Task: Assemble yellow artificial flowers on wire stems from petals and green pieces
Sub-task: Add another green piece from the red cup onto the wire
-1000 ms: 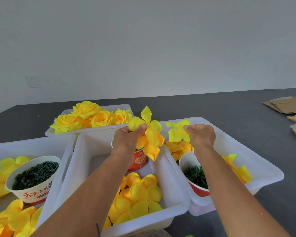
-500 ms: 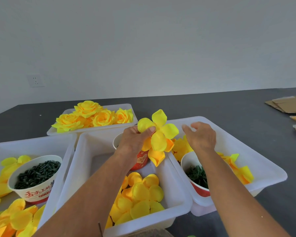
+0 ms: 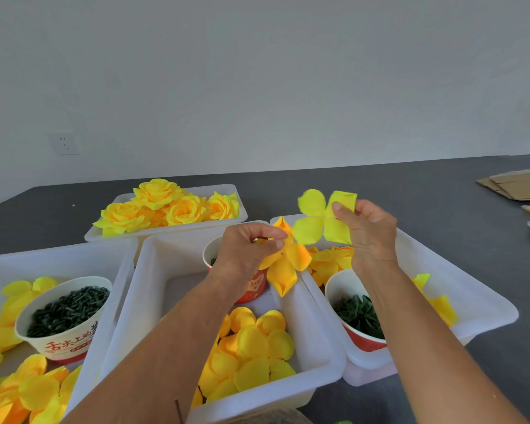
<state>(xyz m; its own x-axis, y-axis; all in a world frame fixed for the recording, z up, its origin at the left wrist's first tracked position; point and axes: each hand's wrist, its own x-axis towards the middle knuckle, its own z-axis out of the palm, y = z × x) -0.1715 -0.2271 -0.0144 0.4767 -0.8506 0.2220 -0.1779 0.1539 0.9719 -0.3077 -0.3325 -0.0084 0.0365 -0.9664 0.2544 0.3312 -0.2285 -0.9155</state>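
Observation:
My left hand (image 3: 248, 249) pinches a half-built orange-yellow flower (image 3: 285, 264) above the middle white tray (image 3: 153, 289). My right hand (image 3: 369, 231) pinches a lemon-yellow four-lobed petal piece (image 3: 322, 220) by its upper right lobe, just right of and above the flower, over the right tray (image 3: 484, 298). The two pieces nearly touch. Loose yellow petals (image 3: 251, 350) lie in the middle tray. A cup of dark green pieces (image 3: 360, 315) stands in the right tray under my right forearm. No wire stem shows.
A back tray (image 3: 166, 231) holds finished yellow roses (image 3: 166, 206). The left tray (image 3: 58, 258) carries a paper bowl of dark green pieces (image 3: 65, 310) and more petals. A red cup (image 3: 251, 286) stands behind my left hand. Cardboard (image 3: 517, 186) lies far right on the dark table.
My right hand rose from the right tray holding a fresh four-lobed petal piece beside the flower. My left hand dropped slightly and the flower in it tilted downward.

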